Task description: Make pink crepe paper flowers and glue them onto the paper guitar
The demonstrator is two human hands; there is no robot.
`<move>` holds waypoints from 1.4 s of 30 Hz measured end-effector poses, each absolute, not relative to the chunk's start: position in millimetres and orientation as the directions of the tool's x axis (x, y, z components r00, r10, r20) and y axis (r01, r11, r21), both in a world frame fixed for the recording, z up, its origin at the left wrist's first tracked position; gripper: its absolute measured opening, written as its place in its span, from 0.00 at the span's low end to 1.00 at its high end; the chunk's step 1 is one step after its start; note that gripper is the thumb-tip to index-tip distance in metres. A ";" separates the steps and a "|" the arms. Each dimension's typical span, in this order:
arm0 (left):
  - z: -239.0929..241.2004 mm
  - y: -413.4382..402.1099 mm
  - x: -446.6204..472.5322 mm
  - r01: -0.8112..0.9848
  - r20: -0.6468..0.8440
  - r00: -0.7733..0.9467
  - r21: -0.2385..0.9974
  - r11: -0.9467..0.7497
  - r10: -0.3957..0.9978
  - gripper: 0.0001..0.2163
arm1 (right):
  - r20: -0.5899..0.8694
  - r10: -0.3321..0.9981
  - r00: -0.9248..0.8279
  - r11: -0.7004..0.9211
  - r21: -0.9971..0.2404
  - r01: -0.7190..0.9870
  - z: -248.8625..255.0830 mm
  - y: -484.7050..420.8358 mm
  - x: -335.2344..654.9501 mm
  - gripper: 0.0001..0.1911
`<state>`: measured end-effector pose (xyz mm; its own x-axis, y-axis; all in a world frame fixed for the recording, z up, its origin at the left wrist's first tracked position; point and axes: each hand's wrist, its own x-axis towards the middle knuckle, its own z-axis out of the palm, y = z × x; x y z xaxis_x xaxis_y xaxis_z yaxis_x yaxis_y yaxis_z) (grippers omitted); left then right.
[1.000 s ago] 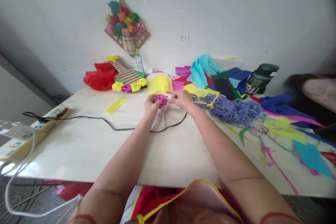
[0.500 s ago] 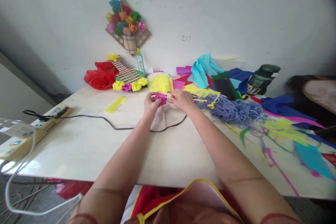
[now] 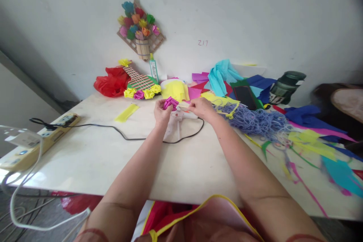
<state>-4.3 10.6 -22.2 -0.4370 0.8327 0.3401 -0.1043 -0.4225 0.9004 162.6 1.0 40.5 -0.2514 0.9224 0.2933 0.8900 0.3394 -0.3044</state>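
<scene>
My left hand (image 3: 160, 112) is closed round a small rolled pink paper flower (image 3: 169, 103), held just above the table. Close on its right, my right hand (image 3: 200, 107) pinches a thin pale wooden stick (image 3: 183, 108) whose tip points at the flower. Beneath both hands stands a white glue gun (image 3: 178, 122) on the white table (image 3: 93, 155), with its black cord (image 3: 124, 137) running left to a power strip (image 3: 42, 140).
A yellow paper strip (image 3: 126, 112) lies left of my hands. A red bag (image 3: 112, 81), a woven craft with paper flowers (image 3: 140, 84), a glue bottle (image 3: 153, 69), coloured paper sheets (image 3: 221, 73), lilac yarn (image 3: 255, 120), a dark phone (image 3: 245, 95) and a dark jar (image 3: 286, 87) crowd the back and right.
The pink flower has been turned and lifted a little in my left hand. My right hand has shifted slightly with the stick. The view has drifted a bit.
</scene>
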 end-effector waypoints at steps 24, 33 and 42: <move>-18.5 1.3 -4.6 -0.102 0.416 -0.143 0.896 -0.431 0.898 0.19 | 0.296 0.927 -0.229 0.373 -0.784 0.497 47.1 3.6 183.4 0.17; -19.6 2.6 -5.2 -0.012 0.446 -0.147 0.892 -0.452 0.883 0.20 | 0.281 0.917 -0.283 0.394 -0.751 0.529 46.0 10.2 192.6 0.14; -18.3 1.3 -5.0 0.022 0.471 -0.147 0.881 -0.473 0.870 0.20 | 0.290 0.905 -0.312 0.424 -0.683 0.595 41.1 19.1 202.6 0.10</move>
<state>-5.0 1.3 -18.3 -0.1473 0.8697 0.4711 0.0224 -0.4732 0.8807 202.6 19.1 41.1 -0.3117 0.9049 0.2900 0.5947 0.4238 -0.6832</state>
